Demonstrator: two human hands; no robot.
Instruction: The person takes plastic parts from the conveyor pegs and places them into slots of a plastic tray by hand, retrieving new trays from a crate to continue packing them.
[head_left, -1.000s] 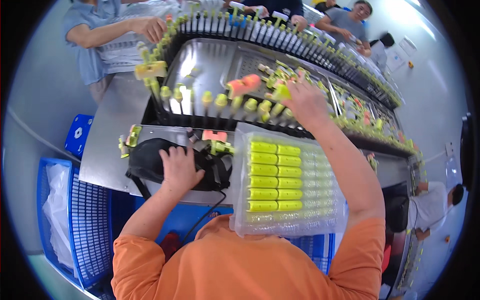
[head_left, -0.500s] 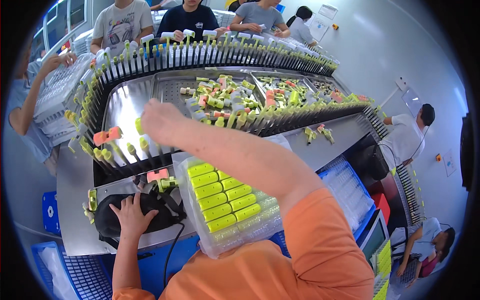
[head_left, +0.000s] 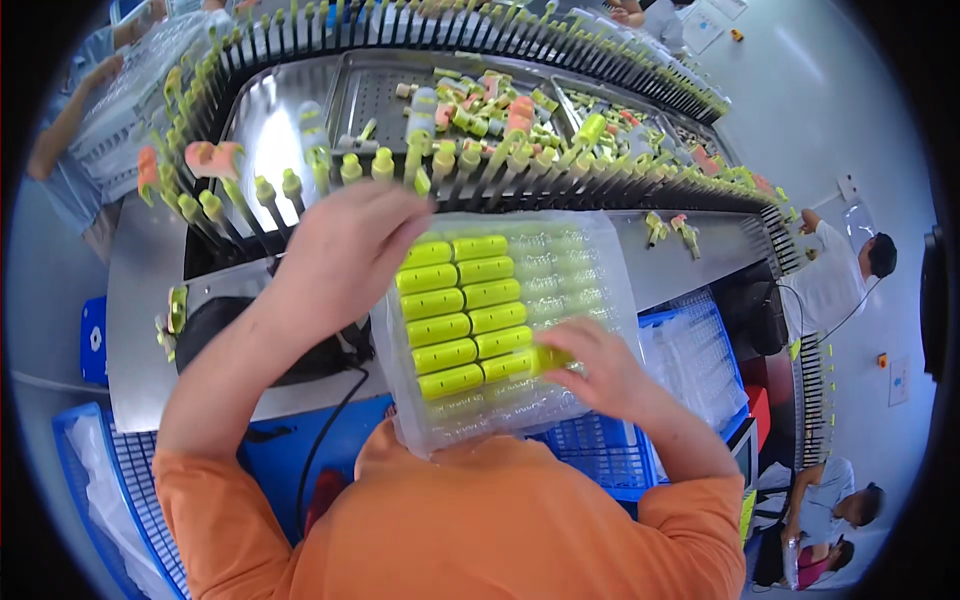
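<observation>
A clear plastic blister tray lies before me, its left columns filled with rounded yellow-green plastic shells. At the right end of a lower row, my right hand pinches a yellow-green shell against the tray. My left hand reaches over the tray's upper left corner to the near row of upright pegs. Its fingers are closed beside a small yellow-green piece; what they grip is partly hidden. Under my left forearm lies a black padded object with a cable.
Pegs with yellow-green tips ring metal trays of mixed loose parts. Salmon clips sit on the left pegs. Blue baskets stand below, right and left. Several people work around the line, one in white at right.
My right hand has come back from the left pegs to the tray with a yellow-green shell. My left hand has left the black padded object and moved up to the pegs. The view has shifted.
</observation>
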